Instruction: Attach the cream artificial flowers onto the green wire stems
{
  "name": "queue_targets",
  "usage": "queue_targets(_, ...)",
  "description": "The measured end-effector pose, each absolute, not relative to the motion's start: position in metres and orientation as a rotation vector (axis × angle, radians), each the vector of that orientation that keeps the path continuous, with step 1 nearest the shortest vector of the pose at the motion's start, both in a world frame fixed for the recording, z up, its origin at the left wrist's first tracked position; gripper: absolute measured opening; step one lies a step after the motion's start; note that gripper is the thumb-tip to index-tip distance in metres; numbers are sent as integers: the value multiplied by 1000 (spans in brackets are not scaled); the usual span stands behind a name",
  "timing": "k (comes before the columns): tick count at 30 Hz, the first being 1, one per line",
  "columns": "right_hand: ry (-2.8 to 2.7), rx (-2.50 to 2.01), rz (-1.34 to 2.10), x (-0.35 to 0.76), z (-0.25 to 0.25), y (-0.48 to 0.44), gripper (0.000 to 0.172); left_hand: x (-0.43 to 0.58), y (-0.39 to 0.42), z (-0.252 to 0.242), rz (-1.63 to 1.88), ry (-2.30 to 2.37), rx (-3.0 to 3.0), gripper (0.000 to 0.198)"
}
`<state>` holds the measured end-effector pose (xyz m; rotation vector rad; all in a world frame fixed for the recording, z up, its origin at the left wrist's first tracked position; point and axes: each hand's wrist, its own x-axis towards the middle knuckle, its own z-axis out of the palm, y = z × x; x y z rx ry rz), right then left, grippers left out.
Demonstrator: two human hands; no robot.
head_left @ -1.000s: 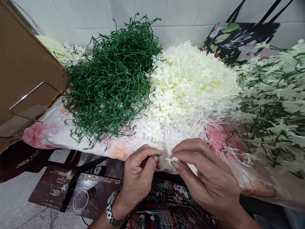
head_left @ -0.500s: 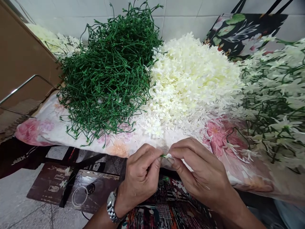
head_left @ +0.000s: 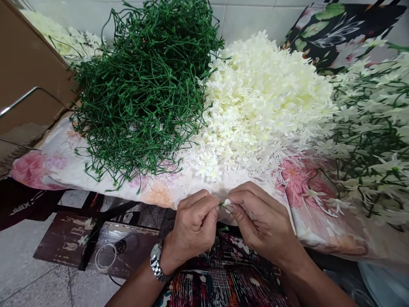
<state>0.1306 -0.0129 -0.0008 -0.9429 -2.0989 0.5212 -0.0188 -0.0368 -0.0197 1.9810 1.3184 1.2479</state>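
My left hand (head_left: 198, 219) pinches a thin green plastic stem (head_left: 222, 205), of which only the tip shows between the fingers. Opposite it, my right hand (head_left: 262, 215) is closed on a small white artificial flower (head_left: 227, 203). Stem tip and flower meet between my fingertips; whether they are joined I cannot tell. Beyond my left hand lies a tangled heap of green stems (head_left: 143, 89). A large mound of loose cream-white flowers (head_left: 265, 94) rises beyond my right hand.
A floral cloth (head_left: 111, 181) covers the work surface. Flowers on green stems (head_left: 377, 140) are piled at the right. A cardboard box (head_left: 28, 55) stands at the left, a dark floral bag (head_left: 338, 34) at the back. Below is a brown wooden stool (head_left: 128, 243) with a white ring (head_left: 105, 257).
The camera view has shifted a little. Both hands remain pinched together at the stem tip and flower, and the white petals now show more between the fingertips.
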Motion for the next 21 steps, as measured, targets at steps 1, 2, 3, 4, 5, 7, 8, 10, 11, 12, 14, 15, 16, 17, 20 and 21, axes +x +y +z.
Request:
queue_targets(1,-2101,-949,532,131,-1,-13,12,-19,-36,-20,1244,1320,1987,21)
queue_targets(2,-2104,-955,540,130,-1,-13,13,-19,-36,-19,1238,1325,1993,21)
queue_targets(3,-2108,-959,546,130,-1,-12,13,-19,-35,-19,1228,1331,1999,22)
queue_targets(4,-2113,-962,548,130,-1,-12,13,-19,-35,-19,1217,1338,2003,22)
queue_targets(5,-2117,-965,547,130,-1,-12,14,-19,-35,-18,1208,1347,2008,23)
queue_targets(7,-2124,-968,535,130,-2,-11,14,-19,-35,-18,1184,1362,2023,24)
queue_targets(8,-2130,-969,527,130,-2,-11,15,-19,-34,-18,1173,1370,2029,25)
queue_targets(10,-2146,-969,514,129,-2,-10,15,-18,-34,-19,1160,1383,2040,26)
queue_targets(11,-2154,-969,509,129,-2,-10,15,-18,-34,-19,1158,1387,2047,26)
queue_targets(12,-2164,-970,505,129,-2,-10,16,-18,-34,-19,1159,1390,2052,26)
queue_targets(14,-2176,-972,495,128,-3,-9,17,-18,-33,-20,1166,1394,2060,26)
queue_targets(15,-2180,-975,492,128,-3,-9,17,-18,-33,-20,1170,1395,2063,26)
queue_targets(16,-2184,-977,490,128,-3,-9,17,-17,-33,-20,1172,1399,2066,26)
queue_targets(17,-2186,-978,488,128,-3,-9,17,-17,-33,-20,1173,1401,2070,26)
queue_targets(20,-2201,-973,490,128,-2,-8,17,-16,-33,-19,1170,1407,2084,27)
queue_targets(21,-2206,-970,488,128,-2,-8,17,-16,-33,-19,1166,1409,2087,27)
